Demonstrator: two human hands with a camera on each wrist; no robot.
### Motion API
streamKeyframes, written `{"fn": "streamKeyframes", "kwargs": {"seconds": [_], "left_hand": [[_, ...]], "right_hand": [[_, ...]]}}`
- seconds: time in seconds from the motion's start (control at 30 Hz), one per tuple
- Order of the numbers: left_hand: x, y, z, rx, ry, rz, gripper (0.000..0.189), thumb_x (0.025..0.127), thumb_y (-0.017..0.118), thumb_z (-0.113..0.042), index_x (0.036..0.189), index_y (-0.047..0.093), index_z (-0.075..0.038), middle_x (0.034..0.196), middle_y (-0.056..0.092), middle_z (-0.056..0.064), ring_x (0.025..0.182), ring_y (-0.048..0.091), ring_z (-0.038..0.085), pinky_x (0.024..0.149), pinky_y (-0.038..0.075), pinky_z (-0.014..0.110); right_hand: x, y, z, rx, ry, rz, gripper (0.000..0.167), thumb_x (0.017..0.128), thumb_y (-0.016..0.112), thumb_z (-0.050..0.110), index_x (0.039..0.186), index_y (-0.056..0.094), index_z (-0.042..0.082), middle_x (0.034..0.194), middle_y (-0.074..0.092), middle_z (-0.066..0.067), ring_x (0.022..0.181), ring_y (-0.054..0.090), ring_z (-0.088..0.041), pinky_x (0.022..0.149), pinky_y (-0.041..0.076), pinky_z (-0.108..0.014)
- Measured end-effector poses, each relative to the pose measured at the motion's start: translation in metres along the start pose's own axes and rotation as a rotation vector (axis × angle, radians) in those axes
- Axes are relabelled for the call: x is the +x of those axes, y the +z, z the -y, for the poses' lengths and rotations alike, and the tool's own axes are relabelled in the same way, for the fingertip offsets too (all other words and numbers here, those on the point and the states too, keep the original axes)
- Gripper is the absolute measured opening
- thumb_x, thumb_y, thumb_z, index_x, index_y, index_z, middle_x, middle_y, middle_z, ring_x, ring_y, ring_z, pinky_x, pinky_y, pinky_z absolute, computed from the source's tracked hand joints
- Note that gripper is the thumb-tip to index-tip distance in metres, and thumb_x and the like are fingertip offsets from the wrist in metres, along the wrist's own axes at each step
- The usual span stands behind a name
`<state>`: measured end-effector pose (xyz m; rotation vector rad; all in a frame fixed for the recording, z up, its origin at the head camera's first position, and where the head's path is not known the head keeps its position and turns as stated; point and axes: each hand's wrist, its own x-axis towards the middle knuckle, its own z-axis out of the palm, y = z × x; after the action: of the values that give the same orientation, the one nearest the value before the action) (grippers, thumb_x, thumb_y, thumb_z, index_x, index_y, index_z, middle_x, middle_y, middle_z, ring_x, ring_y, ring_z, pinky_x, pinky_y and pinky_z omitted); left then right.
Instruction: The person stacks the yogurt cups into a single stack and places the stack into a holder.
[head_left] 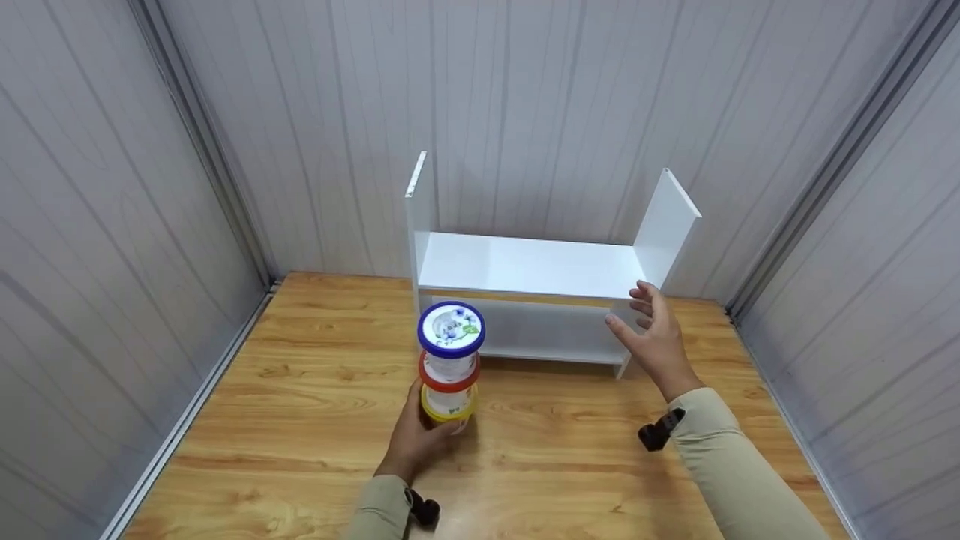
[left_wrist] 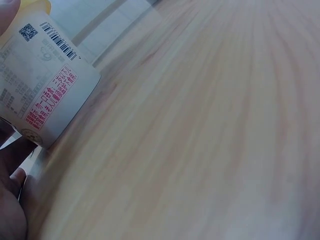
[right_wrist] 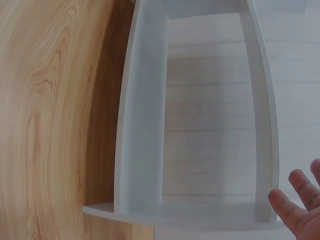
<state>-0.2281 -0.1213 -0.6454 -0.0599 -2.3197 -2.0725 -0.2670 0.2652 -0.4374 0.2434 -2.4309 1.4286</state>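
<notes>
Three lidded tubs stand in one stack: a blue-lidded tub (head_left: 450, 330) on top, a red-lidded tub (head_left: 450, 373) in the middle and a yellow-lidded tub (head_left: 448, 403) at the bottom. My left hand (head_left: 420, 439) grips the lowest one, thumb in front and fingers round its left side. In the left wrist view the yellow-lidded tub (left_wrist: 47, 82) shows a barcode and red print. A white two-level shelf (head_left: 525, 266) stands behind the stack. By its right end, my right hand (head_left: 651, 337) is held up with fingers spread and nothing in it.
The wooden tabletop (head_left: 315, 420) reaches back to a pale panelled wall (head_left: 525, 112). Side walls rise at left and right, with metal rails (head_left: 191, 450) along the table edges. The shelf's tall side panels (head_left: 670, 225) stick up above its upper board.
</notes>
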Motion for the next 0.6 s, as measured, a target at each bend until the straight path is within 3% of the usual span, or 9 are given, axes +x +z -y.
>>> {"fn": "streamKeyframes", "kwargs": {"seconds": [0.27, 0.47, 0.6], "left_hand": [[-0.002, 0.001, -0.001, 0.011, -0.014, -0.009, 0.116, 0.067, 0.094, -0.042, 0.158, 0.023, -0.037, 0.151, 0.046, -0.001, 0.141, 0.041, 0.03, 0.119, 0.027, 0.059], [0.0, 0.002, 0.0, 0.017, 0.002, -0.008, 0.114, 0.066, 0.094, -0.045, 0.156, 0.024, -0.044, 0.152, 0.045, -0.006, 0.142, 0.04, 0.026, 0.12, 0.026, 0.058], [0.001, 0.0, 0.001, 0.019, 0.028, -0.013, 0.113, 0.069, 0.094, -0.041, 0.157, 0.023, -0.041, 0.151, 0.045, -0.004, 0.142, 0.04, 0.027, 0.12, 0.026, 0.057]], "right_hand": [[0.005, -0.014, -0.014, -0.006, 0.011, -0.072, 0.083, 0.092, 0.075, 0.037, 0.153, 0.032, 0.0, 0.144, 0.045, -0.02, 0.135, 0.046, -0.037, 0.112, 0.039, -0.055], [0.011, -0.022, -0.026, 0.008, 0.042, -0.166, 0.077, 0.092, 0.075, 0.032, 0.15, 0.035, 0.0, 0.138, 0.046, -0.019, 0.133, 0.046, -0.035, 0.11, 0.039, -0.055], [0.017, -0.022, -0.03, 0.003, 0.069, -0.189, 0.077, 0.092, 0.075, 0.034, 0.15, 0.035, 0.001, 0.138, 0.045, -0.019, 0.133, 0.047, -0.035, 0.109, 0.041, -0.054]]}}
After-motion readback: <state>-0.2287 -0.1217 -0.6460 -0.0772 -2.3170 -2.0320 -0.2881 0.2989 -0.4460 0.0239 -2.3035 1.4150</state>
